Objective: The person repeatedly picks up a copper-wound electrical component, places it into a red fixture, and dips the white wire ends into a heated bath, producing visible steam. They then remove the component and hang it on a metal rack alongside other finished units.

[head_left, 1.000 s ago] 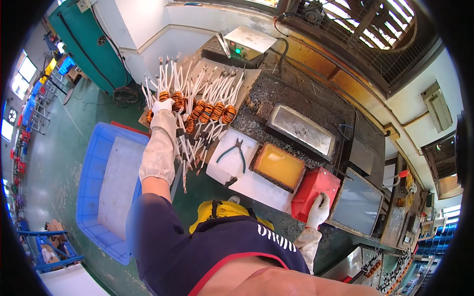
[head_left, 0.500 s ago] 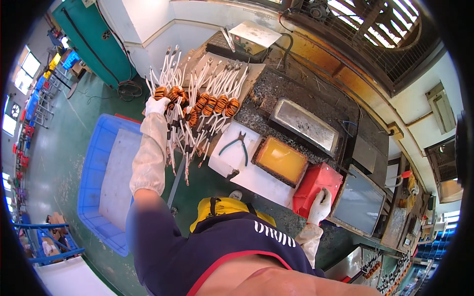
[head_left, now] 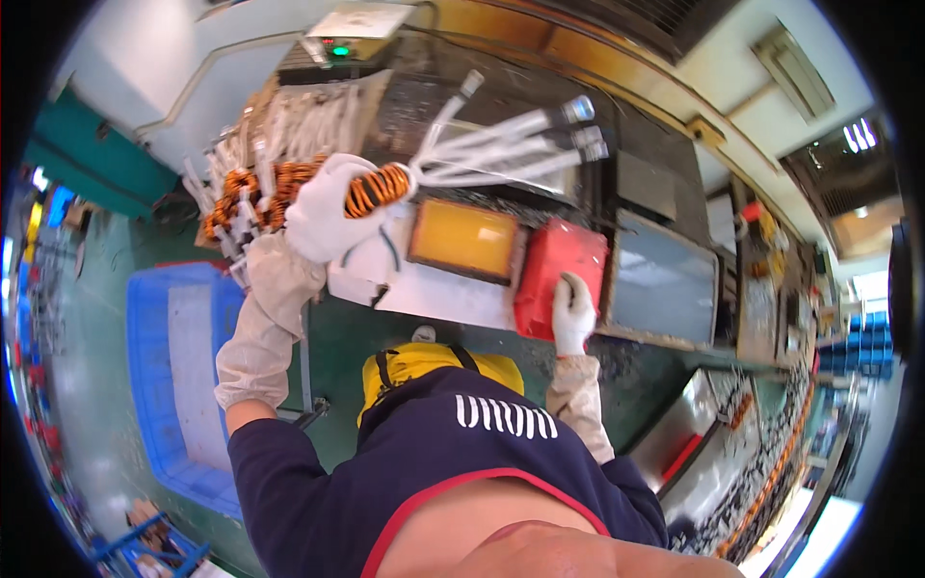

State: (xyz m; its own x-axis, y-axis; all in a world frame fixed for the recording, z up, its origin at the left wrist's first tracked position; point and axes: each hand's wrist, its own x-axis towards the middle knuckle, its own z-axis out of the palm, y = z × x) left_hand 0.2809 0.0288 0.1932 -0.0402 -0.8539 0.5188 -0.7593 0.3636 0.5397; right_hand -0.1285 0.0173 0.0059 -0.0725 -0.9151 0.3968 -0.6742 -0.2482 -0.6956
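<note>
The left hand, in a white cloth glove, is clenched round a copper-wound coil, lifted clear of the worktop so its long white-sleeved leads fan out to the right, each ending in a metal tip. Gripping the winding itself leaves the stiff leads free and unbent. The right hand, also gloved, lies flat and released on the near corner of a red box, seemingly to steady it. Just left of that box sits a shallow tray of amber liquid on a white sheet. Behind the left hand, more coils of the same kind lie heaped, orange windings bristling with white sleeves. A blue plastic crate stands on the green floor below.
</note>
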